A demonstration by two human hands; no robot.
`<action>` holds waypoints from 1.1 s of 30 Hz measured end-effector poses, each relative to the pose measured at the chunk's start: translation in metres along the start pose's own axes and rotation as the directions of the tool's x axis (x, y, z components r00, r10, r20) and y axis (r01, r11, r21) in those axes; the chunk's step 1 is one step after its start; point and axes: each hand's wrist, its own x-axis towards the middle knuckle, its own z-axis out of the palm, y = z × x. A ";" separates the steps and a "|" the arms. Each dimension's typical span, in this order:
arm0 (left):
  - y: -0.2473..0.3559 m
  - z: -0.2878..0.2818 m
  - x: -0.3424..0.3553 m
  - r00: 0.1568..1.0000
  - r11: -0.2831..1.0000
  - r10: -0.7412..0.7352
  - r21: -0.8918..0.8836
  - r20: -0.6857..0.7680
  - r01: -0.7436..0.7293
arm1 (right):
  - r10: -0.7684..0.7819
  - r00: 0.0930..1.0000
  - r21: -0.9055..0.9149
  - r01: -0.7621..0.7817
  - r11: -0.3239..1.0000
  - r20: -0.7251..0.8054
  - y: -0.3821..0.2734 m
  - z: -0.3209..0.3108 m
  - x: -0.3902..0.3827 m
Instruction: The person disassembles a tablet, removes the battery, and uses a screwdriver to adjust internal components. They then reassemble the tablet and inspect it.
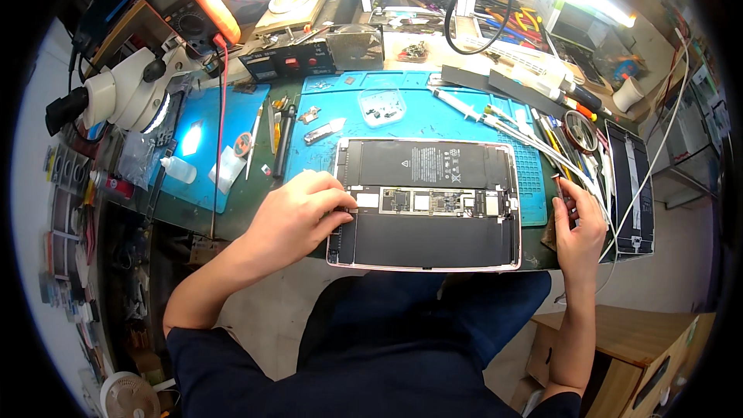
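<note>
An opened tablet [433,236], with black battery cells and a narrow circuit board [426,201], lies flat at the edge of the blue mat [313,155]. My left hand [298,217] is at its left end, fingertips closed near the board's left end; what they pinch is too small to make out. Right of the tablet, my right hand [579,228] is closed round a slim dark tool [560,190], partly hidden by the fingers. A small clear box of tiny parts [381,106] sits behind the tablet.
A microscope [116,93], an orange multimeter [190,8] and a second blue mat [205,101] stand or lie at left. Behind are a black bench instrument [282,62] and syringes [457,104]. Pens, white cables and another tablet part [631,186] crowd the right side.
</note>
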 end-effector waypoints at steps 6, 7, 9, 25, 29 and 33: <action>-0.007 0.000 0.006 0.998 0.999 0.021 -0.050 0.053 -0.018 | 0.014 1.000 0.028 -0.014 1.000 -0.017 0.006 0.005 -0.006; -0.008 0.000 0.007 0.998 0.998 0.031 -0.065 0.061 -0.027 | 0.020 1.000 0.031 -0.019 0.999 -0.020 0.004 0.006 -0.005; -0.012 -0.002 0.012 0.994 0.994 0.035 -0.110 0.106 -0.024 | 0.031 0.999 0.032 -0.030 0.999 -0.025 0.002 0.006 -0.005; -0.015 -0.008 0.014 0.987 0.965 -0.159 -0.210 -0.003 0.155 | 0.030 0.999 0.037 -0.029 0.999 -0.027 0.004 0.006 -0.006; -0.017 0.006 0.006 0.994 0.994 -0.006 -0.106 -0.112 -0.006 | 0.043 0.999 0.039 -0.042 0.998 -0.021 0.004 0.007 -0.006; -0.014 0.010 0.006 0.988 0.998 0.064 0.033 -0.137 -0.060 | 0.045 0.999 0.048 -0.044 0.998 -0.021 0.004 0.006 -0.006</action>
